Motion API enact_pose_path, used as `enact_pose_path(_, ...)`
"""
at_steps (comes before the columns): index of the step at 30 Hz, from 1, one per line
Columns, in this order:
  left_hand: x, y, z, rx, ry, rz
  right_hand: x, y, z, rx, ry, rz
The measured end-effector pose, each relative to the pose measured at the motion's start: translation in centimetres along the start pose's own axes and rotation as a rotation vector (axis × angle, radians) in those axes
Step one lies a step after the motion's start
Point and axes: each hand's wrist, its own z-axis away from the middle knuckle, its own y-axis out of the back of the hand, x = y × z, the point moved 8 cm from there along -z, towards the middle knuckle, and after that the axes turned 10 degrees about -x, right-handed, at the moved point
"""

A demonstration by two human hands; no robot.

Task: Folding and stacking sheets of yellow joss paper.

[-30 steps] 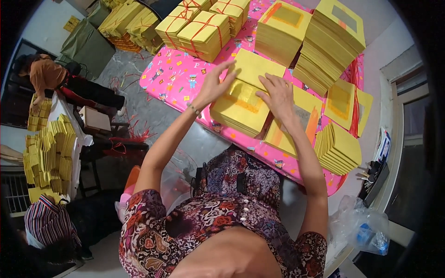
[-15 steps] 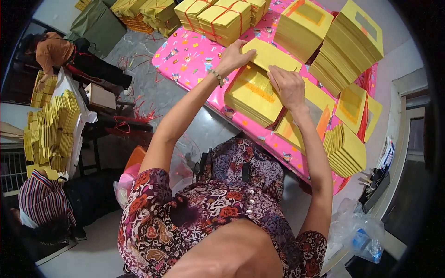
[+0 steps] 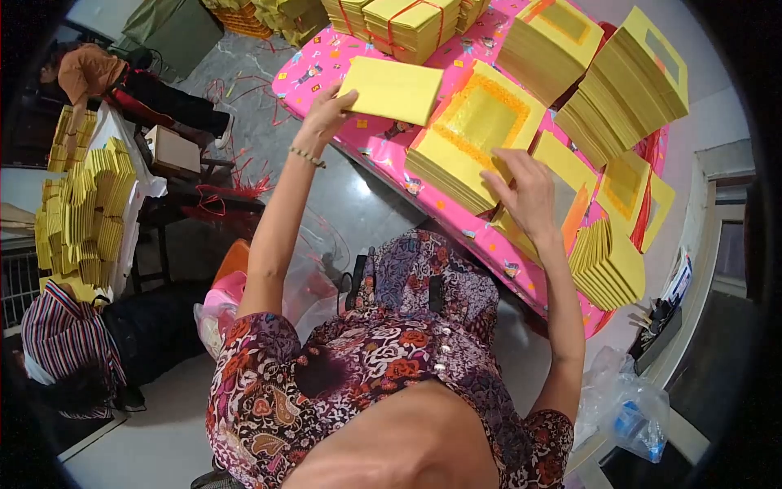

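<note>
Yellow paper (image 3: 395, 88) is pinched in the left grip (image 3: 326, 116), the right grip (image 3: 528, 191) loosely parted.

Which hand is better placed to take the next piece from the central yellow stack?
Probably the right hand: it seems empty at the yellow stack, while the left hand holds a yellow piece.

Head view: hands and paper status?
Left grip: holding flat yellow paper. Right grip: empty, over right edge of stack, contact unclear. Red-tied bundles beyond paper.
</note>
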Motion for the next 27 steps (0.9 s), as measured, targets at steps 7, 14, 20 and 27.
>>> enact_pose_path(7,-3.4,4.2,-0.3,-0.004,0.121,-0.218,-1.0,-1.2,2.0,-0.038,0.041,0.062)
enact_pose_path(14,0.4,1.7,-0.3,0.210,-0.254,-1.271,-1.5,-1.4,2.1,0.003,0.068,0.113)
enact_pose_path(20,-0.6,-5.7,3.0,-0.187,-0.174,-0.659,-1.0,-1.3,1.7,0.019,0.055,-0.071)
enact_pose_path(27,-2.2,-12.0,7.7,-0.417,-0.165,-0.498,1.8,-2.7,2.1,-0.032,-0.218,-0.496)
